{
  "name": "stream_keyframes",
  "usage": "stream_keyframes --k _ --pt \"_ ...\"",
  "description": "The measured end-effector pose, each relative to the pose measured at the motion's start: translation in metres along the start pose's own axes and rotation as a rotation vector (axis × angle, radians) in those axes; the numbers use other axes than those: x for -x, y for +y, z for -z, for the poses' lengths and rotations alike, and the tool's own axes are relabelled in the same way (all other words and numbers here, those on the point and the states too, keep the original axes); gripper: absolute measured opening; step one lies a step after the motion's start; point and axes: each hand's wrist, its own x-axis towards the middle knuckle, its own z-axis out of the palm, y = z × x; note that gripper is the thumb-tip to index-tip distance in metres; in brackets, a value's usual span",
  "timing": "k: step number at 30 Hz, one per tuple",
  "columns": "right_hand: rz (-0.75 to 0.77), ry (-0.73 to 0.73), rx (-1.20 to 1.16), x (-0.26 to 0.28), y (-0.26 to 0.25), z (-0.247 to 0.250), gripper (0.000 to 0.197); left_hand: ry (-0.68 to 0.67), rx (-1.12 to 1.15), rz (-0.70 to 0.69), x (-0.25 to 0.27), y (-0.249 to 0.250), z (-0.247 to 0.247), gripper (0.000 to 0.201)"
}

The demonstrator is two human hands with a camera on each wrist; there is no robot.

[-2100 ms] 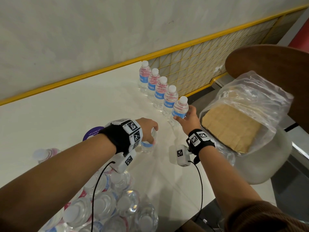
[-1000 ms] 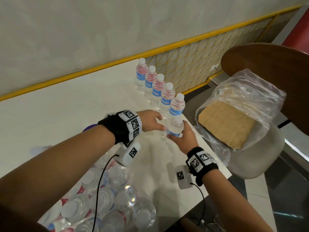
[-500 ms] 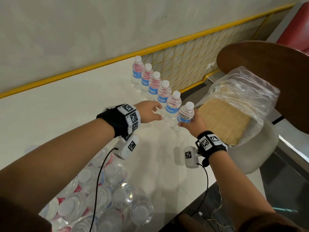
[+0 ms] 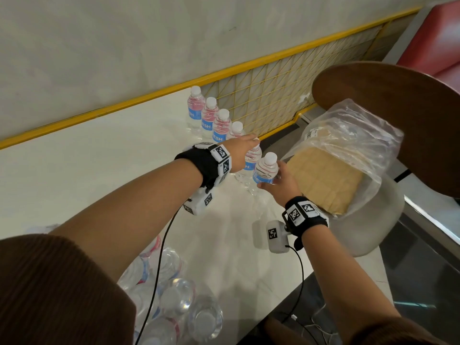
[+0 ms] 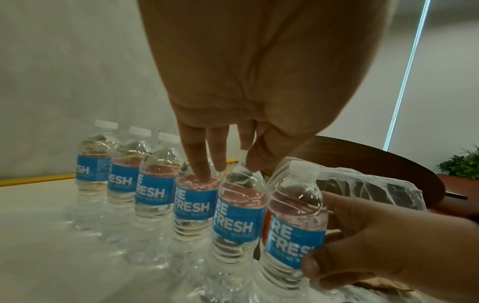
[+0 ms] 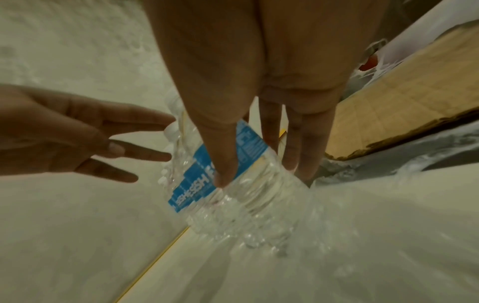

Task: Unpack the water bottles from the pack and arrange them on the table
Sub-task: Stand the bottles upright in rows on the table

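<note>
Right hand point(image 4: 280, 186) wrapped round newest bottle point(image 4: 265, 170) near table's point(image 4: 99, 170) right edge; left hand point(image 4: 242, 151) open, empty. Probably light, squishy, slick; better gripped mid-label.

Both arms extended forward. Right hand point(image 4: 280, 185) curls thumb and fingers around a bottle point(image 4: 265, 169); left hand point(image 4: 242, 151) reaches forward, fingers straight and spread.

Six upright bottles point(image 5: 191, 205) in row (pack point(image 4: 174, 305) count unclear).
</note>
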Motion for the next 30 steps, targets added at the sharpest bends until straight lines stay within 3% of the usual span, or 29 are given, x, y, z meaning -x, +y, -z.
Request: stream_keyframes --k 11,19,30 --pt "0.005 0.074 -0.011 0.015 0.001 -0.010 0.069 0.002 0.012 -0.017 0.001 -0.006 0.002 0.075" --pt "-0.026 0.061 -0.012 0.017 -0.004 -0.006 0.070 0.119 0.040 -0.050 -0.013 -0.006 0.000 0.059" --pt "-0.052 0.068 0.013 0.012 -0.004 -0.011 0.073 0.061 -0.087 -0.084 -0.024 -0.013 0.003 0.062"
